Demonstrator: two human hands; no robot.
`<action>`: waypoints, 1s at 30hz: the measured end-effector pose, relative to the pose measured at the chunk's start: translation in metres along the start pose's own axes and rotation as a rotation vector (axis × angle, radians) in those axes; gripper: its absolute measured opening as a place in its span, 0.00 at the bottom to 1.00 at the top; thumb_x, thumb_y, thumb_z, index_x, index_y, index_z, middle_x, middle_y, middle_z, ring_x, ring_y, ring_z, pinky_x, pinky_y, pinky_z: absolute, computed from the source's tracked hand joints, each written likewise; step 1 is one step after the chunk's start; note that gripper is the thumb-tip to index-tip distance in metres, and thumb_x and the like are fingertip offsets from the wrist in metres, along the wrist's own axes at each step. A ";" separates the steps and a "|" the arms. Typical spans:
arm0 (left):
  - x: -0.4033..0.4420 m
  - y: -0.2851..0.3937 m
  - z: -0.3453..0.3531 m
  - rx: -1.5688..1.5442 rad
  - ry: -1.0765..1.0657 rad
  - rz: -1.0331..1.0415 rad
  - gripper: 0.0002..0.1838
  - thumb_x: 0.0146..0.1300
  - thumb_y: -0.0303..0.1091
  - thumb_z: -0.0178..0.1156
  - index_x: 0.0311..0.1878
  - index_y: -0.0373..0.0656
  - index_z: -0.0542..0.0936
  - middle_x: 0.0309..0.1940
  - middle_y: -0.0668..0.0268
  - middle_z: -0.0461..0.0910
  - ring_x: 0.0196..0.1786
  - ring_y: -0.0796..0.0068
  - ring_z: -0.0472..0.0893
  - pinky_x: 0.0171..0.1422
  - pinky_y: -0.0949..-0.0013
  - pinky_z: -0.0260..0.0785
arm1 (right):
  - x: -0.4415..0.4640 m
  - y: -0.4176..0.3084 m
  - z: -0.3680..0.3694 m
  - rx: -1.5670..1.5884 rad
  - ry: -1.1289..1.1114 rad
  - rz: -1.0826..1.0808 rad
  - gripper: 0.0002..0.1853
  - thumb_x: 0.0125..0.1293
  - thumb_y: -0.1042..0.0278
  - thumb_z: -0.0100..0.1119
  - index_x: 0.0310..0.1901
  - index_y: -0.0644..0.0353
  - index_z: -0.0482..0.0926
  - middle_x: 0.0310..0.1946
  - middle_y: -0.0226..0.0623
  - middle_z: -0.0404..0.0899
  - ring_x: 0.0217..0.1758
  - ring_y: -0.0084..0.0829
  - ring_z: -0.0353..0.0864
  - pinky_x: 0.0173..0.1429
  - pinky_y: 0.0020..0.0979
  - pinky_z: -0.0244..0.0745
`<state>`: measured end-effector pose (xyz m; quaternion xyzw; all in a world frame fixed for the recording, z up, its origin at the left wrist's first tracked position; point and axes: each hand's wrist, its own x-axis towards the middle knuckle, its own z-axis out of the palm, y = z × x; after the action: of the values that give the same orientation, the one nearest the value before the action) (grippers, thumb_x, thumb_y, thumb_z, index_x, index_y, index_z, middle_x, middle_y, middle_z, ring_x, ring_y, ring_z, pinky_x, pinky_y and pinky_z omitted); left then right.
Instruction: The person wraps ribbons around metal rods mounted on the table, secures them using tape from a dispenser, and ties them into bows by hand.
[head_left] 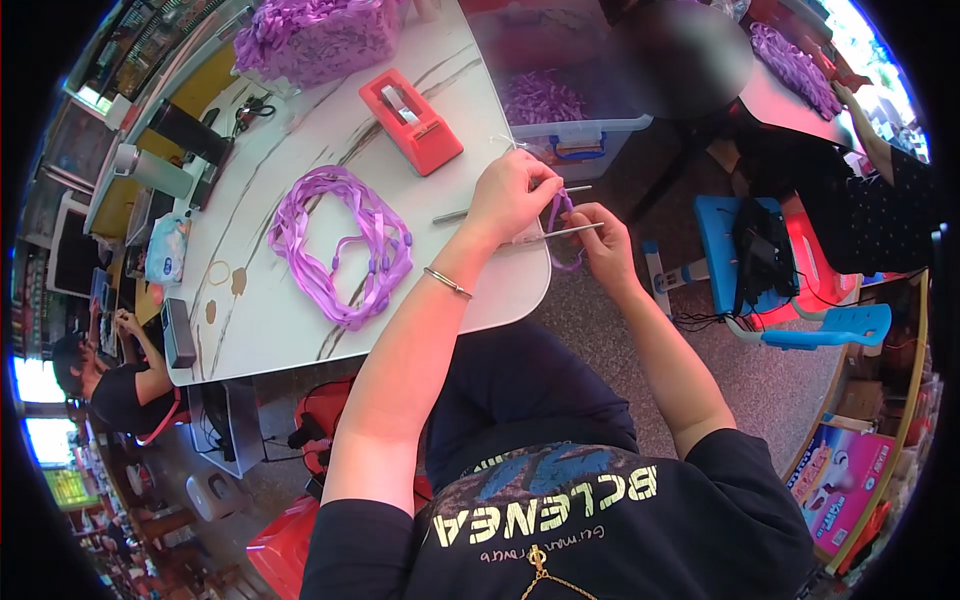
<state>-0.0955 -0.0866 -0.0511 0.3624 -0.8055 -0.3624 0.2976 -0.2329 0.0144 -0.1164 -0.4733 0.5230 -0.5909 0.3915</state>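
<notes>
My left hand (515, 195), a bracelet on its wrist, is closed over the table's right edge, fingers pinched at a thin purple ribbon (556, 205). Just right of it, my right hand (606, 245) is closed with its fingertips on the same ribbon. Two thin metal rods (450, 217) (575, 232) lie across the hand area; the end of the lower one meets my right fingers. Part of the ribbon hangs in a loop below the fingers. A coil of purple ribbons (285, 225) rests on the marble-patterned table (450, 290), left of my left forearm.
A red tape dispenser (418, 125), a pile of purple ribbons (320, 40), scissors (255, 112) and a tissue pack (167, 250) are on the table. Beyond its right edge are a clear bin (625, 124) and a blue chair (720, 245). Other people sit at left (130, 400) and right (850, 210).
</notes>
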 end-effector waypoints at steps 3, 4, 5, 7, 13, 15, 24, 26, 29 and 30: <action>0.000 0.000 0.000 0.037 -0.002 0.022 0.10 0.50 0.38 0.62 0.27 0.41 0.83 0.27 0.61 0.76 0.30 0.66 0.77 0.38 0.66 0.69 | -0.001 -0.001 0.003 -0.013 0.021 -0.002 0.07 0.66 0.69 0.53 0.38 0.63 0.77 0.27 0.27 0.78 0.31 0.15 0.75 0.36 0.19 0.70; 0.000 0.000 0.001 0.037 -0.003 0.022 0.10 0.50 0.38 0.62 0.27 0.41 0.83 0.27 0.61 0.76 0.30 0.66 0.77 0.38 0.66 0.69 | -0.002 -0.003 0.004 -0.009 0.039 -0.003 0.07 0.65 0.69 0.53 0.38 0.63 0.77 0.27 0.27 0.78 0.31 0.16 0.76 0.36 0.19 0.70; 0.001 0.001 0.000 0.037 -0.014 0.009 0.10 0.50 0.39 0.63 0.27 0.41 0.83 0.27 0.61 0.76 0.31 0.66 0.77 0.38 0.66 0.69 | -0.002 -0.003 0.004 -0.009 0.039 -0.003 0.07 0.65 0.69 0.53 0.38 0.63 0.77 0.27 0.27 0.78 0.31 0.16 0.76 0.36 0.19 0.70; 0.002 0.001 -0.001 0.039 -0.025 -0.003 0.10 0.49 0.39 0.63 0.26 0.41 0.83 0.27 0.61 0.76 0.31 0.66 0.77 0.39 0.66 0.69 | -0.005 -0.006 0.005 -0.033 0.046 0.028 0.07 0.65 0.71 0.53 0.39 0.63 0.77 0.26 0.28 0.79 0.31 0.16 0.76 0.35 0.19 0.70; 0.006 -0.001 -0.002 0.074 -0.076 -0.032 0.12 0.47 0.40 0.66 0.25 0.41 0.83 0.27 0.60 0.76 0.32 0.64 0.78 0.40 0.65 0.70 | -0.041 -0.030 0.004 -0.085 0.052 0.135 0.07 0.64 0.72 0.53 0.39 0.66 0.78 0.29 0.32 0.82 0.31 0.17 0.78 0.37 0.20 0.72; 0.006 0.000 -0.003 0.118 -0.083 -0.015 0.12 0.47 0.41 0.66 0.25 0.41 0.84 0.27 0.59 0.77 0.33 0.64 0.78 0.41 0.65 0.70 | -0.060 -0.033 0.000 -0.085 0.031 0.165 0.07 0.64 0.71 0.54 0.38 0.66 0.78 0.29 0.33 0.82 0.33 0.18 0.79 0.38 0.21 0.73; 0.008 -0.001 -0.002 0.130 -0.117 -0.038 0.10 0.49 0.41 0.64 0.28 0.44 0.85 0.21 0.61 0.80 0.28 0.66 0.79 0.38 0.65 0.70 | -0.162 -0.082 -0.011 -0.357 -0.119 0.066 0.04 0.56 0.74 0.61 0.34 0.61 0.81 0.28 0.31 0.81 0.35 0.27 0.78 0.43 0.28 0.71; 0.008 0.000 -0.002 0.144 -0.130 -0.045 0.10 0.50 0.41 0.63 0.28 0.45 0.85 0.21 0.61 0.80 0.28 0.67 0.79 0.38 0.65 0.70 | -0.177 -0.093 -0.016 -0.588 -0.190 -0.071 0.05 0.50 0.73 0.65 0.31 0.57 0.82 0.27 0.30 0.81 0.36 0.31 0.75 0.46 0.30 0.69; 0.011 -0.005 -0.001 0.159 -0.147 -0.052 0.10 0.51 0.42 0.62 0.29 0.46 0.85 0.22 0.61 0.80 0.28 0.67 0.79 0.38 0.66 0.69 | -0.191 -0.106 -0.024 -0.660 -0.269 -0.087 0.05 0.49 0.72 0.65 0.30 0.55 0.82 0.27 0.28 0.81 0.35 0.29 0.73 0.45 0.30 0.67; 0.010 -0.004 -0.001 0.158 -0.150 -0.054 0.10 0.52 0.42 0.62 0.30 0.46 0.85 0.22 0.61 0.80 0.28 0.67 0.79 0.38 0.66 0.69 | -0.195 -0.108 -0.025 -0.635 -0.287 -0.080 0.04 0.50 0.72 0.65 0.30 0.56 0.82 0.27 0.29 0.81 0.34 0.29 0.74 0.43 0.30 0.69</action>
<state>-0.0990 -0.0975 -0.0519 0.3781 -0.8416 -0.3316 0.1968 -0.2053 0.2231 -0.0390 -0.6697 0.6015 -0.3409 0.2710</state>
